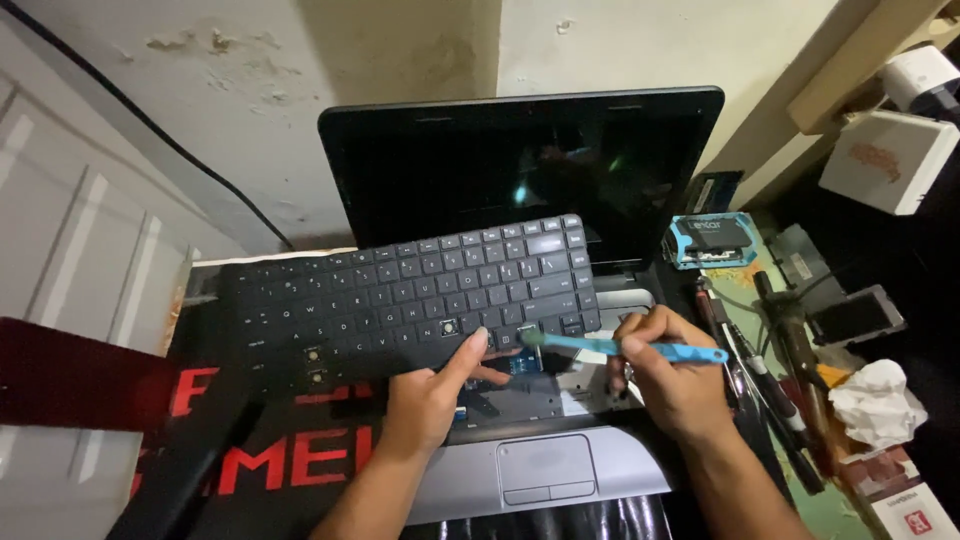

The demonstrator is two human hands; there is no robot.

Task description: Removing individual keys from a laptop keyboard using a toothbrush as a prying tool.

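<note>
The left hand (425, 400) is closed around the near edge of the black keyboard (410, 295), thumb pressed on top, tilting it up off the silver laptop (545, 470). Just to the right, the right hand (670, 375) pinches a blue plastic pry tool (640, 348), whose tip seems to touch the keyboard's lower right corner. Beyond stands the dark screen (520, 165).

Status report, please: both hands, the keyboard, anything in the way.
Left hand props up loose keyboard. Right hand grips blue pry tool, tip at keyboard's lower edge. Nothing blocking.
</note>
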